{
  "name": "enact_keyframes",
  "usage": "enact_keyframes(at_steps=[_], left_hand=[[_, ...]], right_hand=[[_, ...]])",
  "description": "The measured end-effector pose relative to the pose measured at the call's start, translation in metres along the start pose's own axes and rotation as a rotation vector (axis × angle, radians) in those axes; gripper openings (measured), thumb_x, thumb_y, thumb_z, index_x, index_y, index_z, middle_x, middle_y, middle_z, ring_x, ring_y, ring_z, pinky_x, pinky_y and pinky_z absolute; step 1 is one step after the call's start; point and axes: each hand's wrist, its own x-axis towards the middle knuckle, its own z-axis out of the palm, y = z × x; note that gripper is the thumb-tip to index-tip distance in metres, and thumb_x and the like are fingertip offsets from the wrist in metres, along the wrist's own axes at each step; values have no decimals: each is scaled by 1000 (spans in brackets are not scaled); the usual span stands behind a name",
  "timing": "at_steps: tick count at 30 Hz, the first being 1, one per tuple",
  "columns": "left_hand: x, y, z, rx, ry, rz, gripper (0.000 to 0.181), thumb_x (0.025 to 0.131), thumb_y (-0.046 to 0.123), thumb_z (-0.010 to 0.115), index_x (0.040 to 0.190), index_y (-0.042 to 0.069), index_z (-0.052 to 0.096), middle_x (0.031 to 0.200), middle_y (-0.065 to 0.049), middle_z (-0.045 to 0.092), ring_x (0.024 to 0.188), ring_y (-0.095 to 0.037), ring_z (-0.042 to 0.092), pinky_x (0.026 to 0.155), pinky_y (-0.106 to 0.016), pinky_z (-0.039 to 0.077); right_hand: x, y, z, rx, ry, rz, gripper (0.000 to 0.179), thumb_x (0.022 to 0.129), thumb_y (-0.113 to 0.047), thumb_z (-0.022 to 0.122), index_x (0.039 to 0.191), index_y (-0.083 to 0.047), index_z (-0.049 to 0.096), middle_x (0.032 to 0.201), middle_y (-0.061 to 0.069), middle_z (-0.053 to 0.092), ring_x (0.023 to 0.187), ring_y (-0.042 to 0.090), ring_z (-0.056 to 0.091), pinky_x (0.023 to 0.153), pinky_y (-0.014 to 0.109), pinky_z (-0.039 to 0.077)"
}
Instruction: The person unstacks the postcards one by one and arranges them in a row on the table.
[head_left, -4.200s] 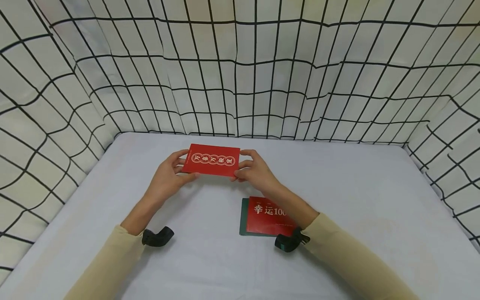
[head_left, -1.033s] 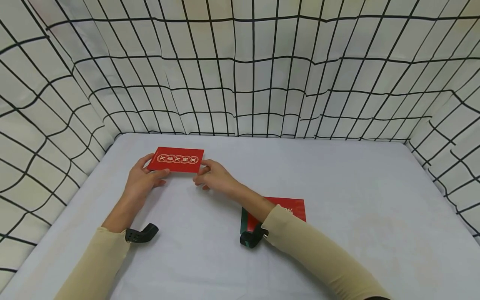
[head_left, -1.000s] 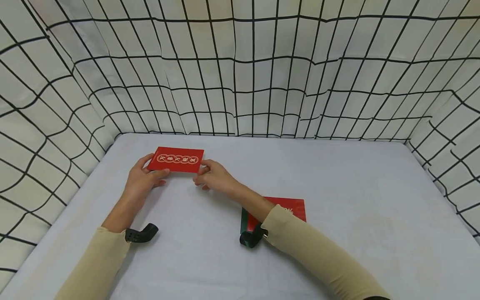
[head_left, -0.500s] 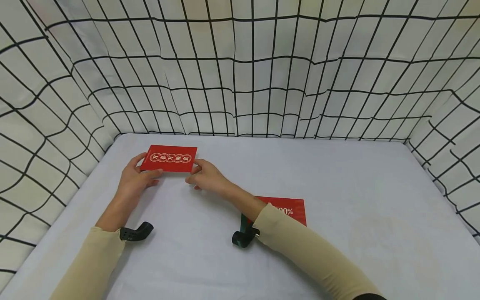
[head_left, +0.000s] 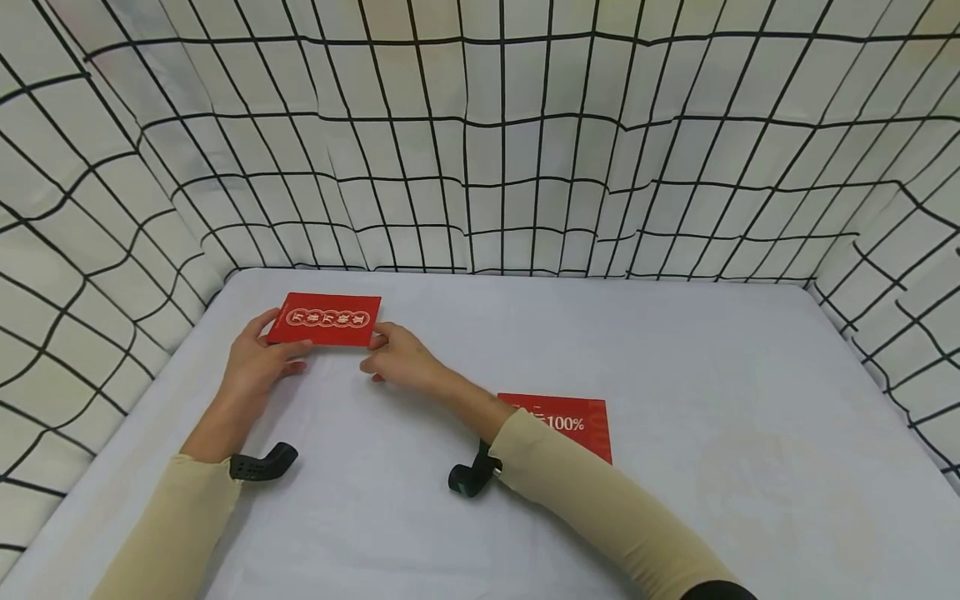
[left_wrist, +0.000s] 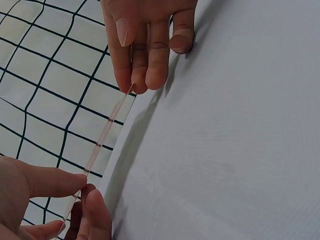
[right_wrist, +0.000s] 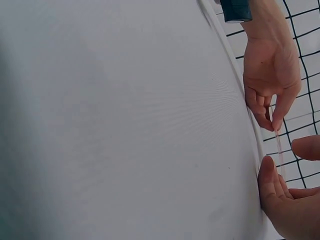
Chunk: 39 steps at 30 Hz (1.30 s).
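Observation:
A red envelope point(head_left: 324, 319) with a gold row of characters is held flat and low over the far left of the table. My left hand point(head_left: 272, 343) pinches its left end, thumb on the near edge. My right hand point(head_left: 377, 346) pinches its right end. The left wrist view shows the red envelope point(left_wrist: 107, 127) edge-on as a thin line, between my left hand point(left_wrist: 82, 192) and my right hand point(left_wrist: 145, 75). In the right wrist view the envelope point(right_wrist: 277, 145) runs from my left hand point(right_wrist: 270, 112) to my right hand point(right_wrist: 287, 160). Whether it touches the table, I cannot tell.
A second red envelope point(head_left: 564, 422) printed "100%" lies flat on the pale grey table point(head_left: 675, 375), partly under my right sleeve point(head_left: 585, 492). Black-gridded white cloth walls point(head_left: 480, 150) close in the back and both sides, close to the held envelope on the left.
Both hands have carried the red envelope from the table's middle leftward and slightly farther away. My right arm has shifted left, uncovering more of the lying envelope.

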Motion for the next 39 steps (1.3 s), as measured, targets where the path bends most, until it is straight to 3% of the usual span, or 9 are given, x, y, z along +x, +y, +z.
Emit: enact_keyframes(at_steps=[11,16,21,25,29,32,39], left_hand=[[4,-3,-11,-11,2,30,88,104,21,61,169,22,2,166,-23,31,97,0,55,75,-16,60],[4,-4,-13,-20,8,20,87,104,19,60,169,25,2,166,-23,30,96,-1,54,74,-15,59],[4,-6,-17,-26,19,14,88,104,22,62,169,26,3,161,-20,33,99,-3,54,75,-17,60],[4,-10,-23,-29,26,-6,89,104,25,62,169,27,2,166,-22,26,101,-3,53,76,-16,60],[6,-14,-30,-24,31,-26,89,105,25,61,169,28,0,171,-23,17,101,-3,50,76,-15,60],[8,-14,-32,-20,34,-29,89,105,25,61,169,28,-1,171,-23,17,100,-3,51,76,-16,60],[14,-14,-34,10,46,-46,89,105,27,60,169,26,-2,171,-24,14,98,-3,52,73,-17,60]], right_hand=[[5,-4,9,26,-5,6,64,96,-12,70,154,-2,45,118,7,63,80,15,68,76,23,56],[8,-3,9,50,-12,15,65,96,-14,72,154,-2,44,113,4,63,82,16,70,81,25,58],[12,-5,13,37,-17,13,66,97,-17,72,155,-2,44,113,4,64,80,15,70,78,24,54],[18,-7,22,14,-14,12,66,96,-18,73,154,-1,45,106,2,65,75,14,70,76,24,51],[22,-8,29,17,-21,17,66,96,-17,72,153,-1,45,100,1,66,73,14,71,84,25,54],[25,-7,31,32,-14,22,64,96,-16,72,153,-1,46,103,1,65,73,14,71,89,28,57],[28,-5,29,92,-33,10,62,96,-12,71,152,1,48,107,3,65,75,16,72,87,27,61]])
